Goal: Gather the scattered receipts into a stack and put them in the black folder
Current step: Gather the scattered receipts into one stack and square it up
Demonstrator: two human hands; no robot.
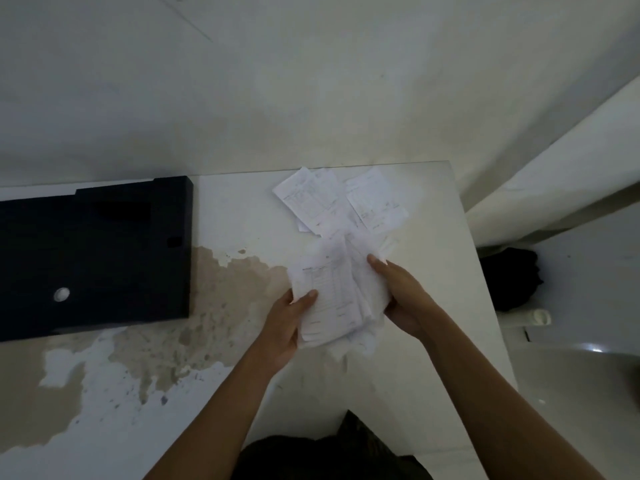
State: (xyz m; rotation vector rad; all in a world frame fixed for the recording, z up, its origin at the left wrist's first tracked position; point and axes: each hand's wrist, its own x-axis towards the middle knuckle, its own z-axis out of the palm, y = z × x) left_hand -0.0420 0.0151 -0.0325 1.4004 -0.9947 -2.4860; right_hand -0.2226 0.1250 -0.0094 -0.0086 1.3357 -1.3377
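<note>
Two hands are holding a messy bunch of receipts

The left hand (289,322) and right hand (398,292) are gripping the receipt stack (334,299) over the surface (242,220); more loose receipts (341,199) are lying behind; the black folder (93,254) is sitting far left; uneven papers might be slipping out.

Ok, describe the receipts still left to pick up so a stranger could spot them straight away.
Look at the white table and go to its far right corner. A small fan of loose receipts lies flat there, overlapping. Unlike the held bunch gripped by the left hand and right hand just nearer, no hand touches them.
</note>
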